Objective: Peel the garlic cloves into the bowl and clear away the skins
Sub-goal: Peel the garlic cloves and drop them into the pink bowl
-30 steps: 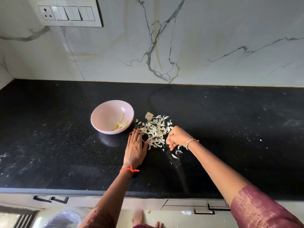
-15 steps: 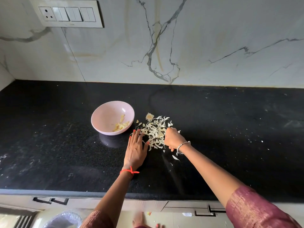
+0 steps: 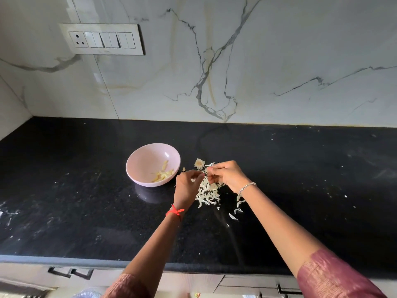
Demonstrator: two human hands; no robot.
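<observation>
Now both hands meet over the pile of garlic skins [image 3: 207,193] on the black countertop [image 3: 86,201], the 2 sets of fingertips almost touching. The right hand [image 3: 227,175] has its fingers curled and pinches a bit of skin at the far edge of the pile. The left hand [image 3: 189,186] is curled too (whether it holds anything, I cannot tell). Just left of them stands the pink bowl [image 3: 137,155] with the peeled cloves [image 3: 163,174] inside. A few loose skins [image 3: 236,208] lie near the right wrist, and a dried root end [image 3: 199,163] sits at the far side.
</observation>
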